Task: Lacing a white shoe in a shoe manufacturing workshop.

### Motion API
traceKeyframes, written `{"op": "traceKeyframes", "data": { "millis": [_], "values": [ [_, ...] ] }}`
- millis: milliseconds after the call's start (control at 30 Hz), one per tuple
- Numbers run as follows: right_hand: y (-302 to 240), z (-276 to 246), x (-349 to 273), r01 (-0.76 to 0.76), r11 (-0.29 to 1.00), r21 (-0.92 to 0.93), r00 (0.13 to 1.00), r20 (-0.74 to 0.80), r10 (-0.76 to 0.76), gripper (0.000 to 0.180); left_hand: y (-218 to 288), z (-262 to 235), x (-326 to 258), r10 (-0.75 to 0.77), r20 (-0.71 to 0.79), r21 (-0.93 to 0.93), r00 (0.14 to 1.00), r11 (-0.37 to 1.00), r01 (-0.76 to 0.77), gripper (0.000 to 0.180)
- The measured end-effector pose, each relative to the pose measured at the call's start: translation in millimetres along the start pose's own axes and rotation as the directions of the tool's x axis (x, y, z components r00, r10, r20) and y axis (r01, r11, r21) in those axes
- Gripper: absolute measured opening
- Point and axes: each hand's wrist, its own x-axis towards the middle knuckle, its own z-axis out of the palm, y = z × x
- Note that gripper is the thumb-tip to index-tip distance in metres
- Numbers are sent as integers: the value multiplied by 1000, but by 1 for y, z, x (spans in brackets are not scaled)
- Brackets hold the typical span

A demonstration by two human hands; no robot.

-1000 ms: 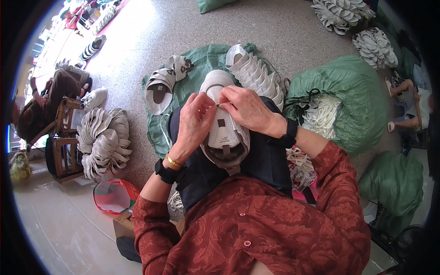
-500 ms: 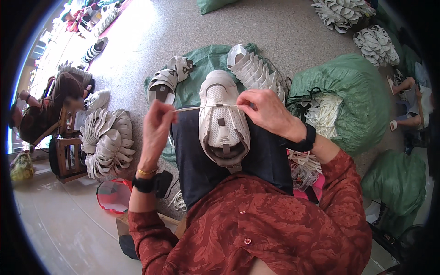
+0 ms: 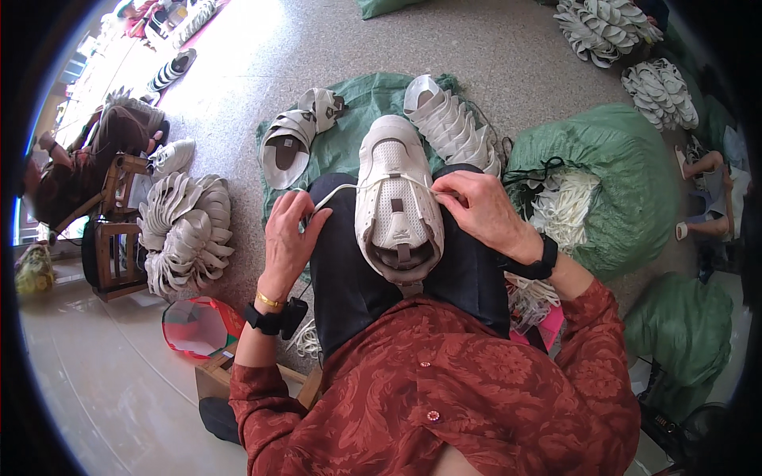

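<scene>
On dark trousers (image 3: 341, 270), off-white shoe (image 3: 399, 226), perforated upper (image 3: 390, 155), pale curving lace (image 3: 343, 187)

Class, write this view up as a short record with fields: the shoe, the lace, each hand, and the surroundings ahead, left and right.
Shoe: white shoe, on the person's lap, toe pointing away
Lace: white lace, running across the shoe, curving slack on the left
Left hand: left hand, fingertips pinching the lace, beside the shoe
Right hand: right hand, fingertips together at the lace, close to the shoe
Ahead: nested shoe uppers on green sacking
Left: coiled pile of pale pieces
Right: green sack, open, showing white strands
</scene>
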Motion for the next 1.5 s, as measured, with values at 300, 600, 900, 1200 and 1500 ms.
{"op": "traceKeyframes", "data": {
  "millis": [300, 600, 900, 1200, 1500],
  "values": [
    [-1, 2, 2, -11, 1000, 17, 1000, -20, 11, 12, -4, 5, 12, -35, 23, -83, 999, 996, 37, 12],
    [6, -10, -11, -79, 997, -2, 996, -30, 79, 12, -2, -10, 7, 71, 44, 81, 996, 994, -75, 8],
    [46, -58, -57, -235, 972, -16, 971, -51, 234, 13, -32, -32, -17, -44, -63, 196, 997, 979, 55, 6],
    [104, -122, -138, -517, 856, -15, 841, -193, 505, 16, -173, -99, -75, -158, -324, 447, 933, 843, 298, 4],
    [167, -187, -207, -627, 778, -43, 734, -366, 572, 21, -299, -212, -151, -415, -646, 298, 641, 636, 712, 11]
  ]
}}
